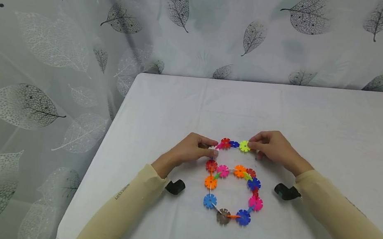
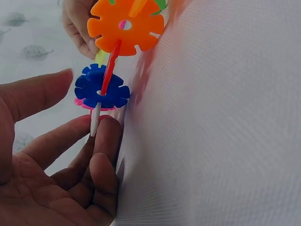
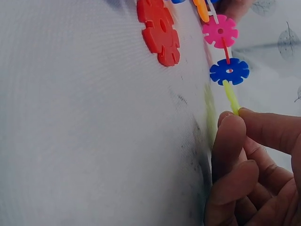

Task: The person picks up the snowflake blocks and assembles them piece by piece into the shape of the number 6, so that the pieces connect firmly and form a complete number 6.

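Notched plastic snowflake discs in many colours are linked into a closed ring, with a chain rising from its upper left and bending right. My left hand (image 1: 188, 149) is at the chain's corner, its fingertips at a white disc (image 2: 95, 120) seen edge-on, while the thumb (image 2: 42, 94) stands away from it in the left wrist view. My right hand (image 1: 275, 147) pinches a yellow disc (image 1: 245, 146) at the chain's right end. That yellow disc meets a blue disc (image 3: 229, 71). Below my left hand, a red disc (image 1: 211, 165) joins an orange disc (image 1: 211, 182).
The ring's lower side holds a brown disc (image 1: 223, 216) and a dark blue disc (image 1: 243, 217). Black wrist-worn devices (image 1: 175, 186) hang near both cuffs. A white cloth covers the table (image 1: 326, 120), and a leaf-patterned curtain (image 1: 213, 27) stands behind and to the left.
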`<state>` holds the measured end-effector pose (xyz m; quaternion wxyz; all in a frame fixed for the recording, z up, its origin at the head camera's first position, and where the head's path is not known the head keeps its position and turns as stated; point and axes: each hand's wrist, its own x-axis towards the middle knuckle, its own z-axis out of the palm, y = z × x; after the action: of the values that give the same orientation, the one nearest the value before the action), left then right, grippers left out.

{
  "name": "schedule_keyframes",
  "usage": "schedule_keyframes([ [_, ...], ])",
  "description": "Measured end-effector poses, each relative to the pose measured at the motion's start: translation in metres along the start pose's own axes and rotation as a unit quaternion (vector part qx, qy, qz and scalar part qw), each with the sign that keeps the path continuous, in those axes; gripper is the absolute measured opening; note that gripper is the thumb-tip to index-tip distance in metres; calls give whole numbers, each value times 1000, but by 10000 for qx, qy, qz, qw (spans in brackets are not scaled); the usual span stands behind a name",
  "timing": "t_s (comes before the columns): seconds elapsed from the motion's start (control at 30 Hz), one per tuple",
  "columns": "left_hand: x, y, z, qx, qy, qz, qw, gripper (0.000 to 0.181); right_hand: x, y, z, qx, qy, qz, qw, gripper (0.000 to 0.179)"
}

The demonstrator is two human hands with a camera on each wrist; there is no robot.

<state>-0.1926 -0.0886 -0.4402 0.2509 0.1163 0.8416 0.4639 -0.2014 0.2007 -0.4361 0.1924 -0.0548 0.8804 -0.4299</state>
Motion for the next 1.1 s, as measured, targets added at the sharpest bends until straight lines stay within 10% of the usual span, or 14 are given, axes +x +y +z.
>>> schedule_keyframes([
  [1.1, 6, 8, 13, 163, 521, -201, 9983, 28, 8, -1, 3, 286, -130, 131, 9994, 33],
])
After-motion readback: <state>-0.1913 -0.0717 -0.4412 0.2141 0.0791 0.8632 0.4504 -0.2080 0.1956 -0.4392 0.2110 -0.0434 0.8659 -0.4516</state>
